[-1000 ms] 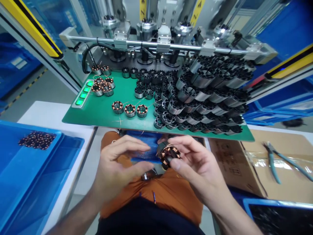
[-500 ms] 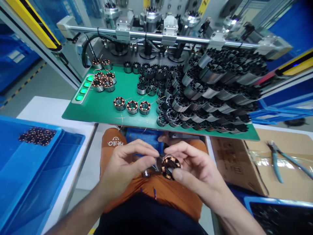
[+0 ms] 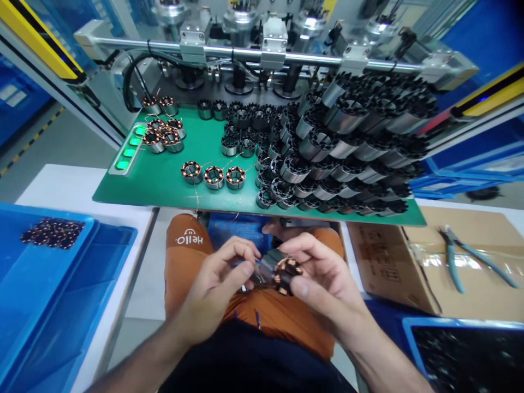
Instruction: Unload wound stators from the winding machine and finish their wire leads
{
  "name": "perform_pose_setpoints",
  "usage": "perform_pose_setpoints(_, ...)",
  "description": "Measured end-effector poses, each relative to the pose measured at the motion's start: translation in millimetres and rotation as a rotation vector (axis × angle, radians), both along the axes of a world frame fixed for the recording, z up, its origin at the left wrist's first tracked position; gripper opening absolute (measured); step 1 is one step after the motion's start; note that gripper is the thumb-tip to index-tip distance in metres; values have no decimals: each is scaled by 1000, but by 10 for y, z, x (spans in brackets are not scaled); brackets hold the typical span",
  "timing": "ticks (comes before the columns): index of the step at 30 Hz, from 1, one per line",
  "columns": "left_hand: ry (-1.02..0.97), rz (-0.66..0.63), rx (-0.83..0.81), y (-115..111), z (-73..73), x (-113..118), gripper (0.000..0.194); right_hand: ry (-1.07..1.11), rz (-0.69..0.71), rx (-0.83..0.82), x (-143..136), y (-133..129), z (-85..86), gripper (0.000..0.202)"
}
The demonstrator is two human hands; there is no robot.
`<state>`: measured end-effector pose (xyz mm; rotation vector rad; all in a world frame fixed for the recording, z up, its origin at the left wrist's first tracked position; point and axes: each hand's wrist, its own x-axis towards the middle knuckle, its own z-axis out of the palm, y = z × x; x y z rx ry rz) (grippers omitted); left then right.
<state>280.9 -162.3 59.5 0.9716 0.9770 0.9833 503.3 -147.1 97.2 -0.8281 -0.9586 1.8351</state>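
Note:
My right hand (image 3: 327, 273) grips a copper-wound motor stator (image 3: 287, 274) between thumb and fingers, above my lap. The stator is tilted, its ring of copper coils facing up, and is somewhat blurred. Just to its left, my left hand (image 3: 227, 273) has its fingers curled with thumb and index close together; whatever thin thing they pinch, if any, is too small to make out. Three wound stators with loose wire ends, the nearest a stator (image 3: 235, 178), stand in a row on the green board (image 3: 164, 188) in front of me.
Bare black-and-silver stator cores (image 3: 319, 143) are stacked high at right. More wound stators (image 3: 164, 136) stand by green-lit buttons (image 3: 131, 142). Winding machinery (image 3: 245, 52) spans the back. Blue pliers (image 3: 454, 262) lie on a cardboard box (image 3: 393, 267). At left is a blue bin (image 3: 41, 295).
The stator has turned and tilted in my right hand, showing more of its side. My left fingers have curled and drawn slightly left. The whole view has shifted a little.

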Motion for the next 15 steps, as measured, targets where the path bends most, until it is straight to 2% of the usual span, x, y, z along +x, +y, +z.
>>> perform_pose_setpoints(2,50,9,-40,-35,-106,-43,33,6,-40,30,23,12,54,30)
perform_pose_setpoints(4,140,78,6,-31,-97,-115,26,-92,-105,67,25,29,113,33)
perform_pose_setpoints(5,213,128,91,-17,-40,-149,20,-147,-135,81,11,37,135,35)
perform_pose_setpoints(6,300,175,221,4,46,-174,23,-191,-158,86,-14,43,151,38)
perform_pose_setpoints(9,570,199,672,78,366,-168,66,-228,-168,63,-120,40,153,46)
perform_pose_setpoints(10,605,173,757,98,451,-144,73,-223,-154,49,-152,32,144,48)
perform_pose_setpoints(12,596,128,798,122,545,-90,69,-192,-117,32,-192,10,126,49)
perform_pose_setpoints(15,494,117,739,114,517,-51,67,-202,-70,60,-182,-9,117,54)
